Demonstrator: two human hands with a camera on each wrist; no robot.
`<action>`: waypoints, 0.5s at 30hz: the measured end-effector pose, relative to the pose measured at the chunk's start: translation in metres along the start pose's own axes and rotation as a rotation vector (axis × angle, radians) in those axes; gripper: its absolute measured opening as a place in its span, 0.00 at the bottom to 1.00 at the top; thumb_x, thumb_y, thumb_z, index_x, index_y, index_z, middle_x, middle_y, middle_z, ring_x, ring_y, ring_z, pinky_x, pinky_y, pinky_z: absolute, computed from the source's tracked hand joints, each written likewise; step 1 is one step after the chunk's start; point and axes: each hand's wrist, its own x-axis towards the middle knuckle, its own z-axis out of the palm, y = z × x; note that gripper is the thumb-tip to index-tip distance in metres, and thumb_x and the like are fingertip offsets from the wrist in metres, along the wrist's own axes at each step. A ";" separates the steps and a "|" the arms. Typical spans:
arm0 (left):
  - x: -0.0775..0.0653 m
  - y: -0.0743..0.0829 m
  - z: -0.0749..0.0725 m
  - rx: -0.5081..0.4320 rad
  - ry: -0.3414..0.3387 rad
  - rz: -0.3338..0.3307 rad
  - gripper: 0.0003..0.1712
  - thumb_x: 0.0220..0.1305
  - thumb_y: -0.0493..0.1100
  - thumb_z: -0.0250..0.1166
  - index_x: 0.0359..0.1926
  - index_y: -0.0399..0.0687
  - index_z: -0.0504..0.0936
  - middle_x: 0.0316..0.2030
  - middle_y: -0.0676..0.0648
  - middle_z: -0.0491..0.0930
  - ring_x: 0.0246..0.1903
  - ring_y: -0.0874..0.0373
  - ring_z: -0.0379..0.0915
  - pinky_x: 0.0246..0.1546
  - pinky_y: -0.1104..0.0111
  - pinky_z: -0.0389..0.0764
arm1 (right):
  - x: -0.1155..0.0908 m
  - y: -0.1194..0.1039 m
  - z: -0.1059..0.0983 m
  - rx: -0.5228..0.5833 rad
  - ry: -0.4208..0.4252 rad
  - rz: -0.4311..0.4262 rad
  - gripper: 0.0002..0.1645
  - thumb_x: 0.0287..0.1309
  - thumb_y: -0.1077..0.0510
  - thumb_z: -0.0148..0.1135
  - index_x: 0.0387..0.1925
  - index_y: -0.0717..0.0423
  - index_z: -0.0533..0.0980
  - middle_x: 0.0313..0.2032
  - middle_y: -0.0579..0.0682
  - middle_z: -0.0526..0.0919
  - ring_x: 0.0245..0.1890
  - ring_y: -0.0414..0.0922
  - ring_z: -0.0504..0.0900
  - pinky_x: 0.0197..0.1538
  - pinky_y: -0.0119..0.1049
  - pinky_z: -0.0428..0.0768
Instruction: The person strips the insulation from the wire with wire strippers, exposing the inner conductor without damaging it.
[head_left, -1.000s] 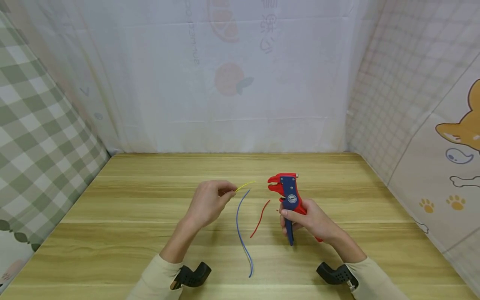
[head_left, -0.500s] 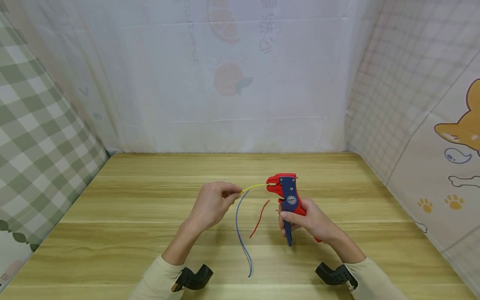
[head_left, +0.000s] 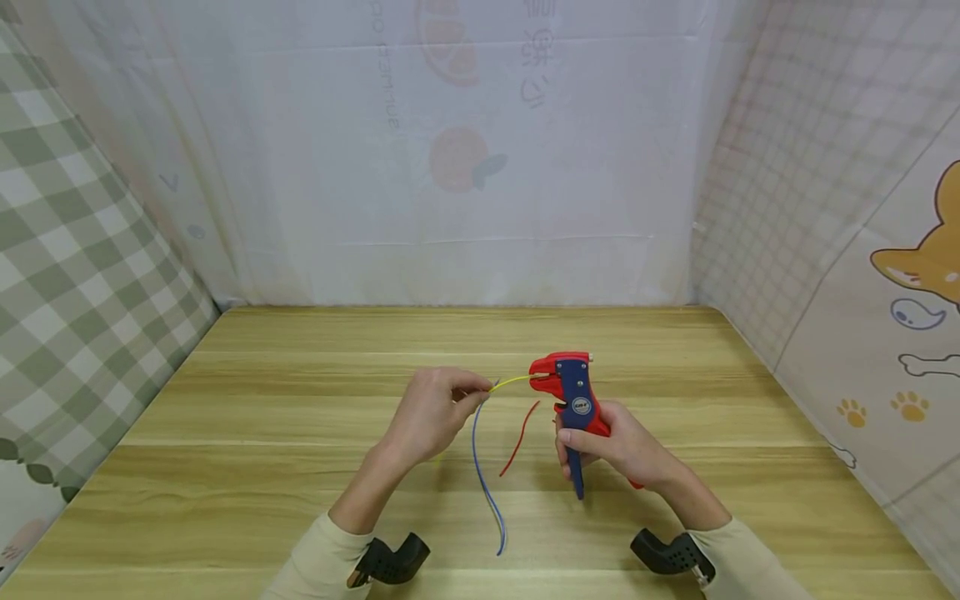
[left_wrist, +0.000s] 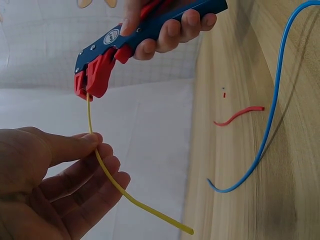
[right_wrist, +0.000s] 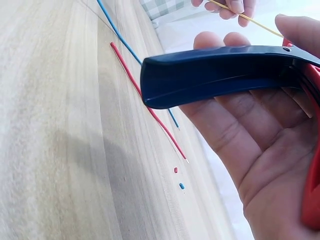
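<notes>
My left hand pinches a yellow wire between thumb and forefinger. One end of that wire sits in the mouth of a red and blue wire stripper; its other end hangs free past the fingers in the left wrist view. My right hand grips the stripper by its handles, with the head pointing left. Below the hands, a longer blue wire lies curved on the table. A short red wire rests between it and the stripper, and its bared tip shows in the right wrist view.
Two tiny cut bits, a red piece of insulation and a blue one, lie on the wooden table near the red wire's end. A pale curtain hangs behind the table, with patterned cloth at both sides.
My left hand has moved right, bringing the yellow wire's tip from outside the stripper into its mouth. The stripper has shifted slightly left and down.
</notes>
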 end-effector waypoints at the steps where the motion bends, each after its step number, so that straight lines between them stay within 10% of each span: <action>1: 0.000 0.000 0.000 -0.005 -0.003 -0.001 0.07 0.65 0.32 0.73 0.43 0.41 0.93 0.39 0.46 0.93 0.34 0.56 0.89 0.35 0.73 0.84 | 0.000 0.000 0.000 0.002 -0.002 0.001 0.08 0.79 0.63 0.53 0.50 0.66 0.73 0.35 0.48 0.87 0.33 0.43 0.89 0.42 0.47 0.91; 15: -0.002 0.003 0.002 0.004 -0.019 0.022 0.07 0.64 0.32 0.72 0.43 0.41 0.93 0.39 0.46 0.92 0.33 0.56 0.88 0.34 0.75 0.82 | 0.001 0.002 0.003 -0.003 0.014 -0.003 0.12 0.80 0.62 0.52 0.47 0.73 0.71 0.32 0.48 0.86 0.30 0.44 0.88 0.39 0.47 0.90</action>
